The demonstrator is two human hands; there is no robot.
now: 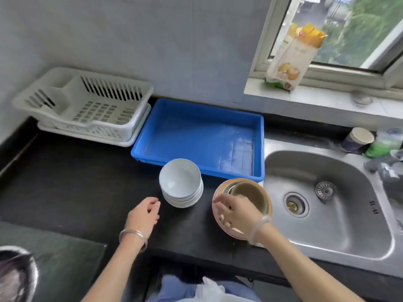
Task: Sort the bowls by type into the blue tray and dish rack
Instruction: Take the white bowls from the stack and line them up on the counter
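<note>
A stack of several white bowls [181, 184] stands on the black counter in front of the blue tray [150, 125], which holds nothing. To its right stands a pink-rimmed bowl [231, 233] with a metal bowl [253, 194] nested inside. My right hand [236, 211] reaches over the near rim of these nested bowls, fingers bent down onto them; the grip itself is unclear. Left of the white stack, my left hand [144, 214] hovers above the counter with loosely curled fingers and nothing in it. The white dish rack [130, 118] sits at the back left and holds nothing.
A steel sink [327, 205] lies right of the bowls, with cups and a green bottle [381, 142] behind it. A food bag [292, 59] leans on the window sill. A glass panel [72, 264] and a metal pot [15, 277] are at the near left.
</note>
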